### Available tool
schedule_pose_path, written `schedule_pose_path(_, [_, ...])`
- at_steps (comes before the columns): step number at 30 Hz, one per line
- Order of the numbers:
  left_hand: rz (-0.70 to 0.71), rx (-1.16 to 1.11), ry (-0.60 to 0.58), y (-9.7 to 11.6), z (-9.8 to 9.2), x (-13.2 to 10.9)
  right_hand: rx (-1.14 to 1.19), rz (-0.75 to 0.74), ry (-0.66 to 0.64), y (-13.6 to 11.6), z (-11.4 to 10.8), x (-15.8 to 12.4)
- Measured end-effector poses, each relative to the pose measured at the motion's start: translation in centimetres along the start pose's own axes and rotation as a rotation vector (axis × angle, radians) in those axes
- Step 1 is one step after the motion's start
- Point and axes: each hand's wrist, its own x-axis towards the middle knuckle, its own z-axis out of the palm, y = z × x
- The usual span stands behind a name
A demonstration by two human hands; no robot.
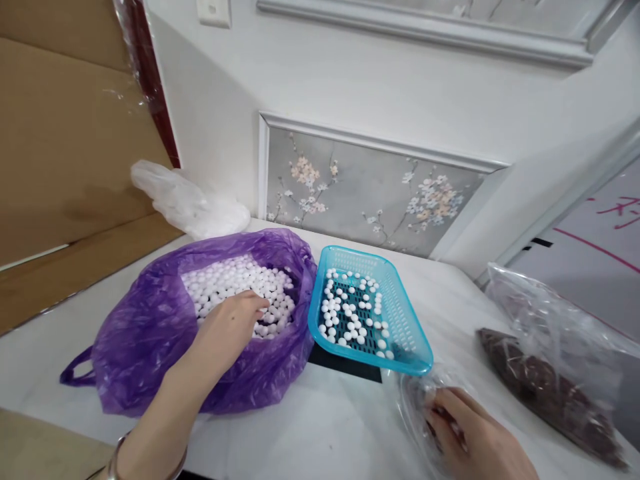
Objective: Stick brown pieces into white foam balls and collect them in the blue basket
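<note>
My left hand (235, 320) reaches into a purple plastic bag (135, 333) filled with small white balls (225, 277). Its fingers are curled down and pinched among the balls; the fingertips are partly hidden, so what they hold does not show clearly. At the lower right, my right hand (475, 430) is closed, with thumb and fingers bent over clear plastic (415, 407). Small dark reddish bits show between those fingers, too blurred to name. Between the hands stands a blue plastic basket (407, 313), with many white balls scattered over its slotted bottom.
A clear bag of dark brown material (545, 380) lies on the right. Behind the purple bag sits a crumpled white plastic bag (195, 207). Cardboard (65, 147) stands at the left, and a wall with a framed floral panel (370, 193) closes off the back.
</note>
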Motion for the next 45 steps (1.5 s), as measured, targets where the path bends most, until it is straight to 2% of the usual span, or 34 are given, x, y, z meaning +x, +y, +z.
schedule_pose_path(3, [0.021,-0.121,0.132,2.0,-0.7,-1.1,0.084,0.034,0.074,-0.2,-0.9,0.1])
schedule_pose_path(5, [0.011,-0.357,0.222,3.7,-0.7,-2.1,0.139,0.059,0.087,-0.5,-1.6,0.2])
schedule_pose_path(6, [-0.008,-0.506,0.221,4.6,-0.6,-2.6,0.175,0.057,0.074,-0.7,-1.8,0.2])
schedule_pose_path(8, [-0.065,-0.784,0.090,6.4,0.1,-3.7,0.257,0.024,0.053,-1.0,-2.2,0.3])
schedule_pose_path(11, [-0.187,-1.145,-0.222,8.8,1.7,-5.0,0.367,0.009,0.091,-1.2,-2.4,0.3])
schedule_pose_path(13, [-0.285,-1.358,-0.385,10.0,2.9,-5.4,0.430,0.048,0.129,-1.2,-2.4,0.2])
schedule_pose_path(15, [-0.377,-1.526,-0.490,10.9,3.8,-5.6,0.474,0.105,0.142,-1.1,-2.5,0.1])
schedule_pose_path(18, [-0.470,-1.682,-0.559,11.6,4.6,-5.5,0.561,0.132,0.135,-1.5,-2.6,-0.1])
schedule_pose_path(20, [-0.527,-1.744,-0.568,11.7,4.7,-5.3,0.690,0.132,0.139,-2.5,-2.6,-0.3])
schedule_pose_path(23, [-0.578,-1.785,-0.560,11.4,4.7,-5.2,1.031,0.133,0.132,-5.2,-2.0,-0.6])
schedule_pose_path(26, [-0.556,-1.791,-0.551,10.9,4.7,-5.3,1.351,0.039,0.041,-7.9,-1.1,-0.5])
schedule_pose_path(29, [-0.500,-1.808,-0.535,10.3,4.9,-5.4,1.493,0.084,-0.043,-9.5,-0.3,-0.3])
schedule_pose_path(31, [-0.471,-1.825,-0.517,9.9,4.9,-5.5,1.538,0.131,-0.093,-9.9,0.0,-0.2])
schedule_pose_path(33, [-0.440,-1.841,-0.505,9.5,4.9,-5.5,1.560,0.103,-0.116,-10.0,0.3,-0.1])
schedule_pose_path(36, [-0.386,-1.861,-0.502,9.2,4.7,-5.5,1.514,0.027,-0.083,-9.8,0.6,-0.1])
schedule_pose_path(39, [-0.402,-1.857,-0.472,9.3,4.7,-5.5,1.364,-0.019,-0.015,-9.7,1.0,-0.1])
schedule_pose_path(42, [-0.415,-1.850,-0.447,9.3,4.9,-5.6,1.304,-0.028,0.018,-10.0,1.2,-0.1])
schedule_pose_path(45, [-0.405,-1.853,-0.445,9.3,5.0,-5.7,1.348,0.009,0.019,-10.5,1.3,-0.3])
